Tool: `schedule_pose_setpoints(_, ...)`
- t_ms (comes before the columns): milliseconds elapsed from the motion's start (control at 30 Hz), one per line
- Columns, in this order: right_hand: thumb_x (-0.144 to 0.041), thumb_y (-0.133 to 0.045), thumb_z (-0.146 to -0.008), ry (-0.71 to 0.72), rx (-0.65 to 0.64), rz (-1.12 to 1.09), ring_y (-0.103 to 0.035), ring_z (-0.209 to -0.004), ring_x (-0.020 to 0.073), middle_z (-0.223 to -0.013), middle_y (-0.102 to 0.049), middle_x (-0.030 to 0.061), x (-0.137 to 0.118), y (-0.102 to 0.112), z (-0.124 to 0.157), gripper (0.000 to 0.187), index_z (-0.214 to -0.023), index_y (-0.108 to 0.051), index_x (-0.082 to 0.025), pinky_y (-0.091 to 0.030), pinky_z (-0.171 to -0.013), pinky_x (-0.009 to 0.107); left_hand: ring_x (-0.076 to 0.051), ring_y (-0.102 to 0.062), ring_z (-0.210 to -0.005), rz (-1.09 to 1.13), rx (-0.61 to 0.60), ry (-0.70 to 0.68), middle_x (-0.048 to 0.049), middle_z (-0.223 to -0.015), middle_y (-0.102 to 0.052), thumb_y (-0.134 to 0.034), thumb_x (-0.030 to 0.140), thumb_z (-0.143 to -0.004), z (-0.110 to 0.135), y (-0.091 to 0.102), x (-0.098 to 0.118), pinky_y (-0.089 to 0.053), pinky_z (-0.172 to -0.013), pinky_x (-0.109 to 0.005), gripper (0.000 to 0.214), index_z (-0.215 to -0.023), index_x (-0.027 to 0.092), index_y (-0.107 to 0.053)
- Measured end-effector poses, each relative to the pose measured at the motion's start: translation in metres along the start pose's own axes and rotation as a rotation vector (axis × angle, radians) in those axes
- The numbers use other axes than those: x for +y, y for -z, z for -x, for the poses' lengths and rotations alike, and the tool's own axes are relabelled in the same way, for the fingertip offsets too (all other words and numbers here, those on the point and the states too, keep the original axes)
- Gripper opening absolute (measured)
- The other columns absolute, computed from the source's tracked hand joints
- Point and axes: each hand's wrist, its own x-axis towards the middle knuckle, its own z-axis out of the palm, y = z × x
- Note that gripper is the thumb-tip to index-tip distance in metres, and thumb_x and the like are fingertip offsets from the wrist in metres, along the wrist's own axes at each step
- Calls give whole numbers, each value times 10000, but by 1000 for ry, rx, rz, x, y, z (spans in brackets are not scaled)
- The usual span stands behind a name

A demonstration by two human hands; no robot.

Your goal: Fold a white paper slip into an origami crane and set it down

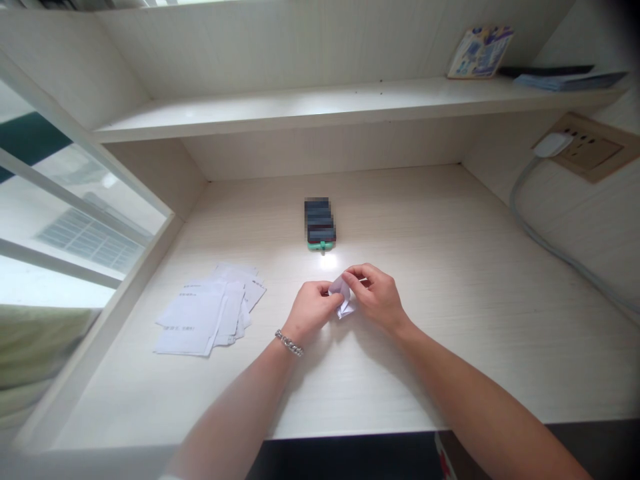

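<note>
L hand (313,310) & R hand (376,298) meet near mid-desk (450,280), fingers narrow, pinching small folded white paper (343,297) between them; R fingertips (356,274) sit on its top edge. Chain bracelet (289,343) on L wrist. Loose printed sheets (210,313) lie to L; phone (321,230) in green case ahead. Best: even pinch, layers aligned, creases pressed flat.

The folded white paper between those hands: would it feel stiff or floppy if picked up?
Likely light and easily crushed: the folded paper looks like thin sheet. Its creases may stiffen it slightly.
</note>
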Motion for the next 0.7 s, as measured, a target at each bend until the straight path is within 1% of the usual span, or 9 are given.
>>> schedule_pose_setpoints(167, -297, -529, -827, -16, -9, -70, -585, -744, 149, -814, -632, 35, 0, 0, -1, 171, -792, -645, -176, -451, -632, 239, -102, -427, -546, 24, 1, 2, -25, -618, -545, -547, 251, -683, 0, -1, 3, -291, -470, -204, 188, -683, 103, -662)
schedule_pose_setpoints(267, -320, -555, -811, -40, -16, -125, -588, -757, 155, -820, -645, 35, 2, -1, -2, 177, -791, -654, -175, -451, -643, 241, -101, -436, -540, 54, 31, 2, -20, -611, -554, -564, 253, -671, 0, -1, 3, -299, -473, -202, 174, -656, 105, -654)
schedule_pose_setpoints(333, -349, -541, -818, -63, -32, -142, -593, -759, 160, -825, -655, 38, 3, 0, -3, 210, -809, -658, -175, -456, -647, 249, -98, -441, -534, 66, 54, -5, -12, -599, -556, -572, 246, -667, 0, 0, 3, -300, -470, -201, 156, -628, 111, -640)
schedule_pose_setpoints(433, -365, -533, -820, -90, -67, -104, -602, -756, 167, -852, -667, 46, 4, 1, -4, 230, -852, -664, -179, -467, -647, 263, -108, -478, -555, 64, 100, -49, -15, -617, -584, -577, 259, -691, -1, 1, 5, -329, -481, -204, 165, -647, 117, -649)
schedule_pose_setpoints(500, -352, -583, -781, -106, -106, -75, -614, -762, 177, -877, -674, 54, 5, 3, -5, 210, -859, -672, -178, -480, -649, 272, -132, -535, -627, 63, 142, -101, -35, -697, -637, -573, 278, -720, -1, 2, 8, -384, -531, -216, 187, -723, 123, -678)
schedule_pose_setpoints(567, -327, -624, -743, -124, -155, -95, -629, -766, 186, -878, -684, 62, 5, 4, -4, 198, -855, -681, -174, -494, -663, 282, -165, -587, -748, 74, 178, -144, -60, -818, -680, -575, 283, -738, 0, 3, 11, -440, -629, -242, 206, -811, 135, -698)
schedule_pose_setpoints(633, -304, -628, -736, -139, -189, -151, -644, -772, 191, -865, -698, 64, 3, 4, -4, 188, -855, -692, -173, -501, -690, 289, -190, -605, -855, 80, 209, -160, -80, -919, -692, -592, 279, -738, 0, 3, 13, -461, -727, -271, 220, -871, 144, -704)
schedule_pose_setpoints(700, -292, -622, -736, -157, -192, -190, -654, -770, 194, -838, -710, 65, 1, 5, -3, 180, -841, -707, -173, -503, -700, 293, -202, -612, -888, 73, 231, -149, -93, -959, -691, -614, 281, -730, 0, 3, 13, -468, -764, -291, 235, -901, 148, -704)
